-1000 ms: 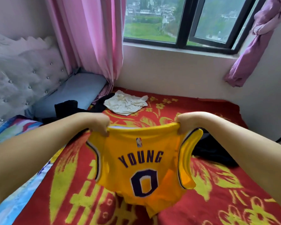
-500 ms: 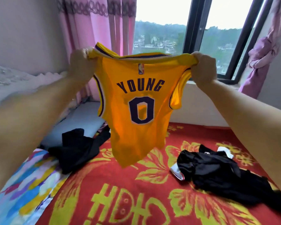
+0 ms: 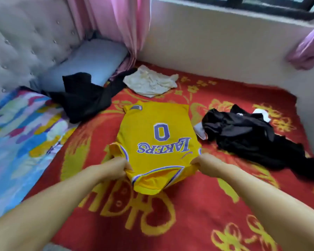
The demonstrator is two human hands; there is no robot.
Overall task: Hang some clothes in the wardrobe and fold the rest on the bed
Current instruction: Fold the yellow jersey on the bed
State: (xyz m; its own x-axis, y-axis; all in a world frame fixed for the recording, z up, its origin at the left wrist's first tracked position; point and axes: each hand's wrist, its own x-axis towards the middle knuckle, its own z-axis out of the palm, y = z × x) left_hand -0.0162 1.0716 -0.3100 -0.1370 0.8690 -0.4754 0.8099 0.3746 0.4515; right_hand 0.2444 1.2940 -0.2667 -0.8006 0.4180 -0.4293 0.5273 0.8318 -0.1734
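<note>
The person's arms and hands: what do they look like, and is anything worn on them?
Both forearms are bare as far as the picture shows; no sleeve, watch, bracelet or glove is visible. The left hand and the right hand carry no ring that can be seen, though motion blur hides fine detail.

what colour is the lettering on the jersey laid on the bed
Purple with white edging, on a yellow jersey; clearest in the head view, where it reads LAKERS and 0.

Both arms outstretched, left hand [image 3: 116,168] and right hand [image 3: 207,163] pinching, fingers curled
</note>
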